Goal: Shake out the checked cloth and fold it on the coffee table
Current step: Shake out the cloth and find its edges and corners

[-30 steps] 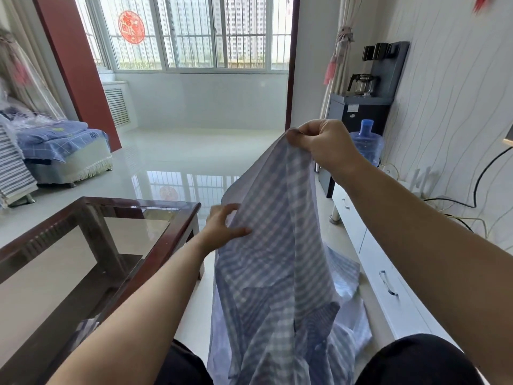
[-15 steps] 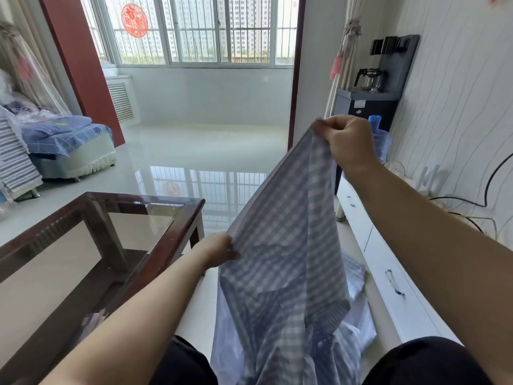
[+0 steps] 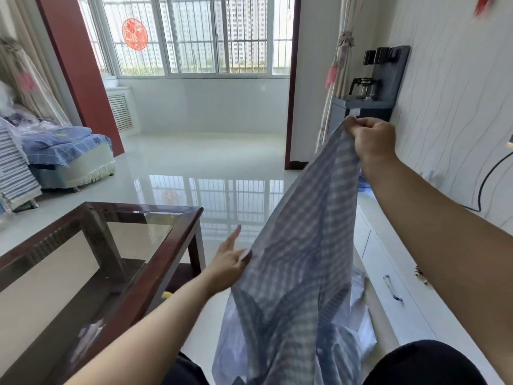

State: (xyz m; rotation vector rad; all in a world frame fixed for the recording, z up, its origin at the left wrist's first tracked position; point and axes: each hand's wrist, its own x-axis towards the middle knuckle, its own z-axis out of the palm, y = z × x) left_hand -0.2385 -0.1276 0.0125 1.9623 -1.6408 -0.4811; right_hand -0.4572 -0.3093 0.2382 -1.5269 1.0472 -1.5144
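There is just the one camera, worn on the person's head, wide-angled, looking forward and down along both forearms. It sits close over the hands, with the knees at the bottom edge. The tabletop [image 3: 116,245] falls low on the left, a white cabinet [image 3: 394,290] on the right, and the window [image 3: 194,37] far ahead.

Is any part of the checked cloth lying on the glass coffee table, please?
No, the checked cloth hangs from the right hand, beside the coffee table.
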